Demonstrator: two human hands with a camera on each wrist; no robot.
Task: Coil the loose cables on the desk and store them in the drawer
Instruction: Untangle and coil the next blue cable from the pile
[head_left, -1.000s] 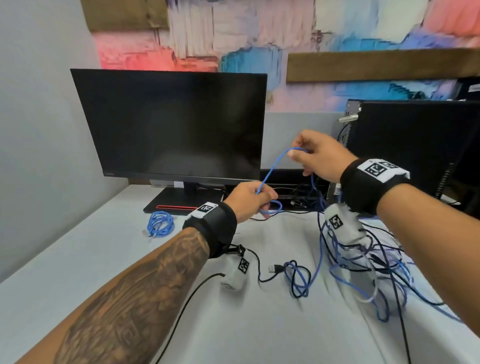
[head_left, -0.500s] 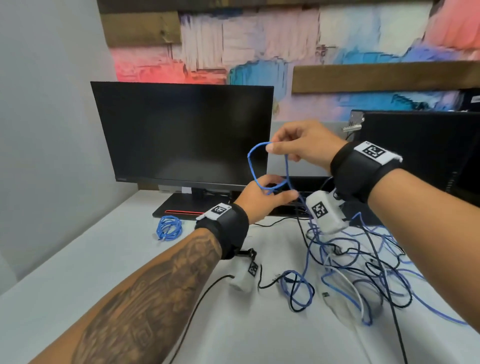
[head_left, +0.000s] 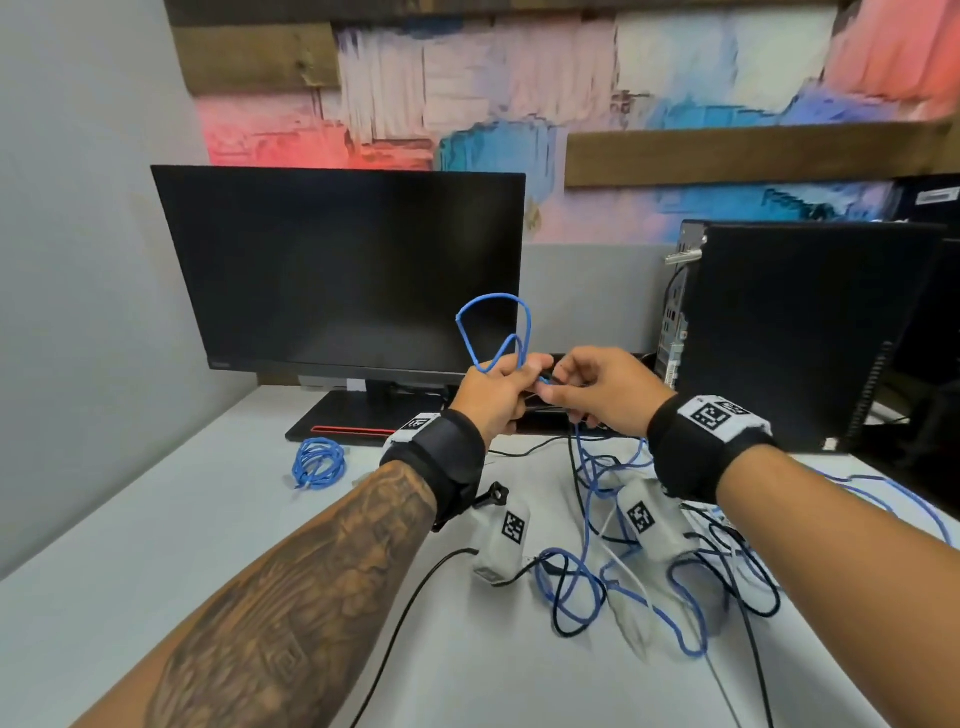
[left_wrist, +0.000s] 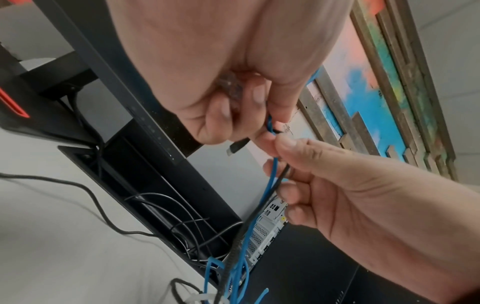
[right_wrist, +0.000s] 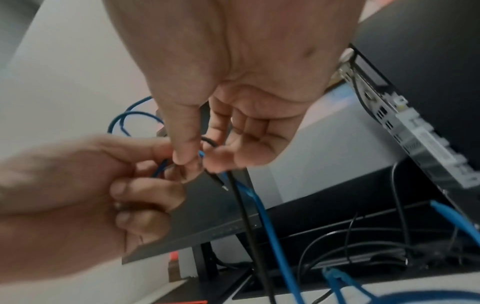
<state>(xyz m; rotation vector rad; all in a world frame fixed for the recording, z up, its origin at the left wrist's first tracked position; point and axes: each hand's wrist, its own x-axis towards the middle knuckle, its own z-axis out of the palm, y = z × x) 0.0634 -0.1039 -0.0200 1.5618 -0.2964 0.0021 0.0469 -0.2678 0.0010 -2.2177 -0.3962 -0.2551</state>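
Observation:
In the head view my left hand (head_left: 511, 382) grips a blue cable (head_left: 493, 332) above the desk. Two of the cable's loops stand up from the fist in front of the monitor. My right hand (head_left: 558, 397) touches the left and pinches the same blue cable (right_wrist: 270, 226) between thumb and fingers. A black cable (right_wrist: 246, 216) runs through this hand too. Both cables hang down to a tangle of blue, black and white cables (head_left: 649, 571) on the desk. In the left wrist view a black plug (left_wrist: 236, 148) sticks out below my left fingers (left_wrist: 221, 115). No drawer is in view.
A coiled blue cable (head_left: 318, 462) lies on the white desk (head_left: 156, 571) by the monitor base. The black monitor (head_left: 337, 270) stands at the back, a black PC tower (head_left: 805, 332) at the right. A cable slot (left_wrist: 124, 185) behind the monitor holds black wires.
My right hand has come down from head height to meet the left hand. The blue cable now forms another loop standing above my left fist.

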